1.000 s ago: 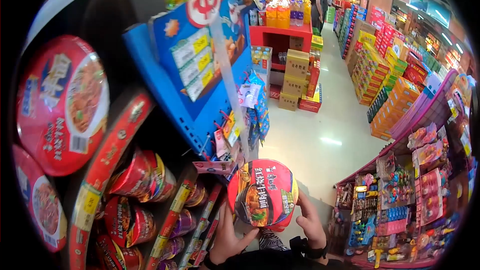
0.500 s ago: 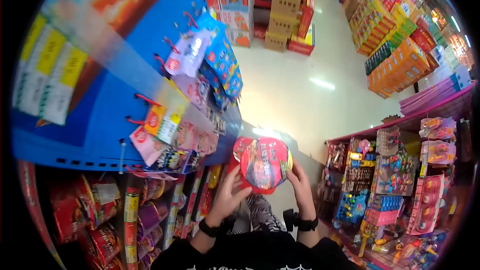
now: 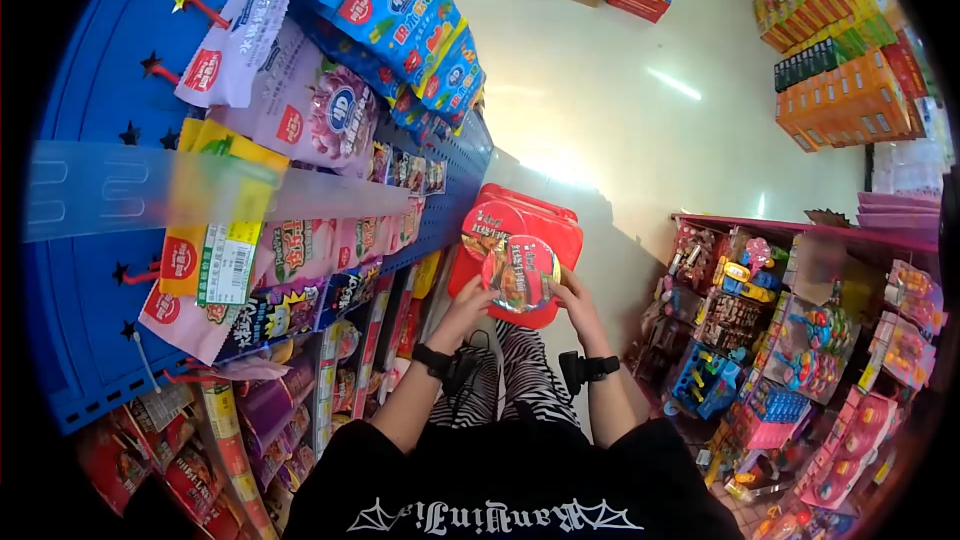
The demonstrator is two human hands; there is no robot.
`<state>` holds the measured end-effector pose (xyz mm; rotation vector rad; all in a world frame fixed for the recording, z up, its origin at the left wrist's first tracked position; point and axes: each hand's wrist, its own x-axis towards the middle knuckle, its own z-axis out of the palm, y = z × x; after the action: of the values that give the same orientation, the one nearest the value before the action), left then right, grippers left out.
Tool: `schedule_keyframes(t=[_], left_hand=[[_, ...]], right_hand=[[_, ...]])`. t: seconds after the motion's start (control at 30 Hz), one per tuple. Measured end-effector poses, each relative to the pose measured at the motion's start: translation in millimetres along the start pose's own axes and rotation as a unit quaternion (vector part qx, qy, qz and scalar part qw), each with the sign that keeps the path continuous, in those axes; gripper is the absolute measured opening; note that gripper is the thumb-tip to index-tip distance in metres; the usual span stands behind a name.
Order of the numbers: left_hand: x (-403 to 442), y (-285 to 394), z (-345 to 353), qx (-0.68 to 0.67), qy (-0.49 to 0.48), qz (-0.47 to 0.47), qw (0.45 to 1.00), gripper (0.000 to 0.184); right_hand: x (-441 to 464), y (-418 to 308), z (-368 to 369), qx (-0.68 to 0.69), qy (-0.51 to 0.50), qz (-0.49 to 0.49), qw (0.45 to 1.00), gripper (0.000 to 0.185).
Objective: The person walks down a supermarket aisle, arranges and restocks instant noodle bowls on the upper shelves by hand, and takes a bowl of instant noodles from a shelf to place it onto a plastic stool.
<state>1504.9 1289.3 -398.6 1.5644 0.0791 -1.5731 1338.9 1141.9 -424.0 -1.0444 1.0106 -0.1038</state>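
Note:
Between my hands is a round instant noodle bowl (image 3: 524, 278) with a printed lid. My left hand (image 3: 468, 308) is closed on its left side, and my right hand (image 3: 578, 304) grips its right side. A second, similar noodle bowl (image 3: 488, 228) shows partly behind it, over a red square plastic piece (image 3: 552, 234) with rounded corners. Whether that red piece is a basket or a stool I cannot tell. The held bowl hides part of both.
On my left, a blue pegboard rack (image 3: 95, 230) bears hanging candy bags (image 3: 400, 15), with packaged food shelves (image 3: 290, 420) below. A toy rack (image 3: 780, 340) stands on my right. Stacked cartons (image 3: 840, 95) line the far aisle over a pale floor (image 3: 600, 60).
The view has shifted, bringing the candy rack nearer and showing more of my shirt. The red plastic piece shows more fully beneath the bowls. Both hands stay on the front bowl.

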Motion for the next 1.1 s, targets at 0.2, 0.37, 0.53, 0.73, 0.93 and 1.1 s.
schedule_keyframes(t=[0.2,0.37,0.53,0.73,0.93,1.1], left_hand=[[7.9,9.9,-14.3,-0.041,0.099,0.050,0.993,0.065],[24.4,24.4,-27.7,-0.013,0.065,0.049,0.997,0.073],[5.7,39.3,-24.7,-0.006,0.056,0.078,0.995,0.068],[-32.1,21.1,-37.9,0.097,0.171,0.198,0.960,0.059],[-158.3,59.1,-26.1,0.216,0.254,0.337,0.880,0.060],[-240.7,63.7,-22.9,0.162,0.281,0.341,0.882,0.063]], right_hand=[[22.4,-18.8,19.6,0.018,-0.032,-0.023,0.999,0.055],[55.9,-16.7,33.2,-0.064,-0.085,-0.001,0.994,0.054],[52.5,-15.7,42.1,-0.136,-0.004,-0.047,0.990,0.054],[14.9,-45.2,47.9,-0.090,-0.037,-0.038,0.995,0.046],[-22.1,-84.2,79.3,-0.119,-0.162,-0.077,0.977,0.034],[-76.4,-143.7,125.1,-0.189,-0.280,-0.159,0.928,0.040]])
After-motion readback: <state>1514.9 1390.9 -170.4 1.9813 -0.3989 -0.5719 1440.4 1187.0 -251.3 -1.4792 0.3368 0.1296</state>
